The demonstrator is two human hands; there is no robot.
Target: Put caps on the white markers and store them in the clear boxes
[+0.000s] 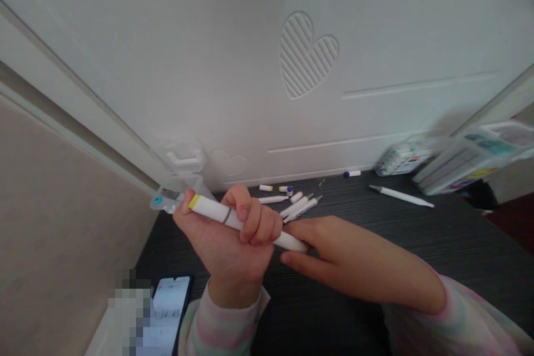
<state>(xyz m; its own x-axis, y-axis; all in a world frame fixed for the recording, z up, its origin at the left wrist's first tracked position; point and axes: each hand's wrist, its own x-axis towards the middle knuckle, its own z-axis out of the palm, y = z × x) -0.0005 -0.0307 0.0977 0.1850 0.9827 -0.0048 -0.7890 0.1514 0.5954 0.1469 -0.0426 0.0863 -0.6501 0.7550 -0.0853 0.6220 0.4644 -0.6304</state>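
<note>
A white marker (214, 209) with a yellow-tipped cap lies slanted across my left hand (237, 239). The left fingers wrap round its middle, and the thumb rests near the yellow end. At the marker's lower right end, my right hand (321, 245) pinches it between thumb and fingers; the fingertips are partly hidden. Just beyond the hands, several uncapped white markers (302, 209) with grey tips lie on the dark table (334, 317). Loose caps, among them a white and yellow cap (266, 188), are scattered behind them.
A phone (169, 306) lies at the lower left. Clear plastic containers (183, 183) stand at the back left. At the right are a white marker (403, 196), a bag of markers (403, 160) and a clear case (454, 164). A white panel with hearts (308, 55) rises behind.
</note>
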